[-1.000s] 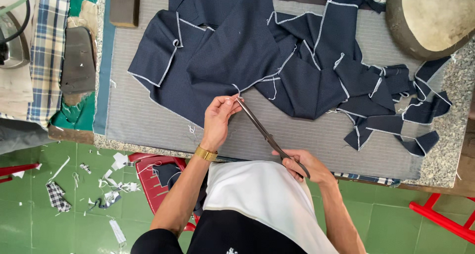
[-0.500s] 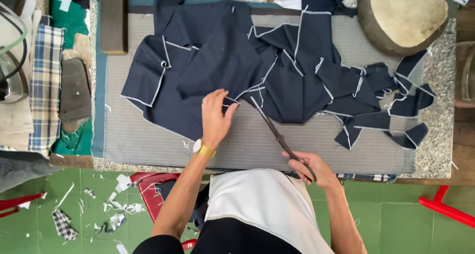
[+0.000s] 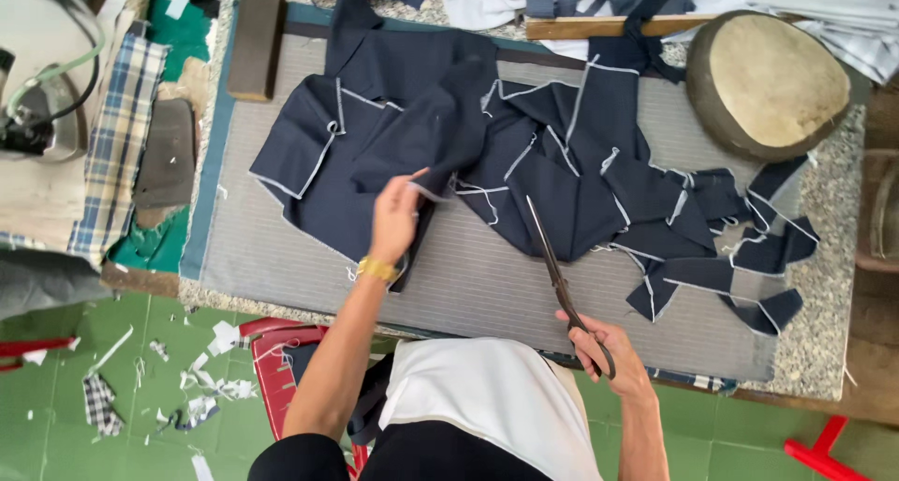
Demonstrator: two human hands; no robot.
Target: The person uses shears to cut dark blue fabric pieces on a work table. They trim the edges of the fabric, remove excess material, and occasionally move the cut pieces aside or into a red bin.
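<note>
Pinching a fold of the navy fabric point(image 3: 421, 134), the left hand point(image 3: 395, 221) lifts its edge, while the right hand point(image 3: 609, 350) has its grip pressed together through the handles of the long scissors point(image 3: 552, 261)

Left thumb and fingers are pressed on the cloth's white-stitched edge just above the grey striped mat point(image 3: 487, 284) that covers the desk point(image 3: 824, 331); a gold band sits on that wrist. Scissor blades lie nearly together, pointing up and away from the person, tip just beside the dark cloth pieces but apart from the left hand. Navy fabric lies spread over the middle of the mat, with cut strips point(image 3: 730, 247) trailing to the right. A round padded block point(image 3: 768, 83) sits at the far right corner, a brown wooden block point(image 3: 253, 45) at the far left, and paper scraps point(image 3: 201, 387) litter the green floor
</note>
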